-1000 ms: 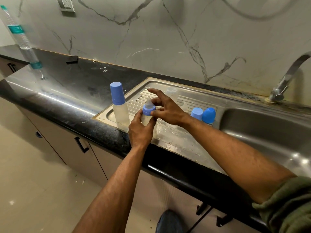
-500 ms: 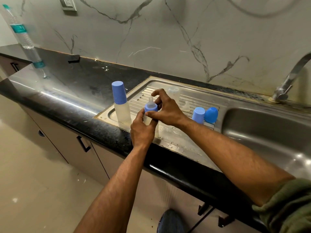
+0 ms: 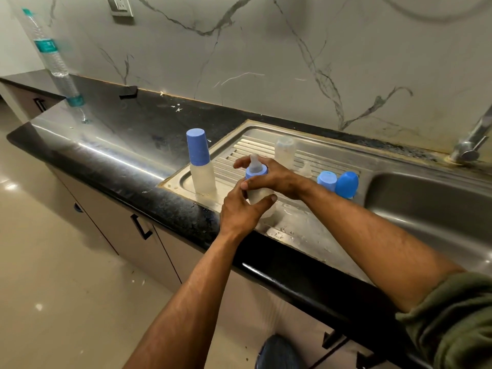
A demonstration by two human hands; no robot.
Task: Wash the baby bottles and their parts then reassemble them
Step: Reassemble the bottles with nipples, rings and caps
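- Since a second ago, the right hand has closed in from open fingers above the teat to a wrap around the blue collar ring, and the view has drifted slightly to the left.
- Black stone counter runs along a marbled wall, with a steel sink set into it; the ribbed draining board lies to the left of the basin.
- Both forearms reach in from the lower edge and meet over the front of the draining board.
- Left hand holds the clear body of a small baby bottle from below, thumb curled across its front.
- Right hand sits directly above the left, fingers curled round the collar ring, with the pale teat poking up between them.
- To the left of the hands, a capped bottle with a tall blue cap stands upright at the board's corner.
- Behind the hands stands a clear bottle body, open-topped as far as can be told.
- To the right of the hands, a blue ring and a domed blue cap sit touching each other.
- Far left, a plastic water bottle stands on the counter.
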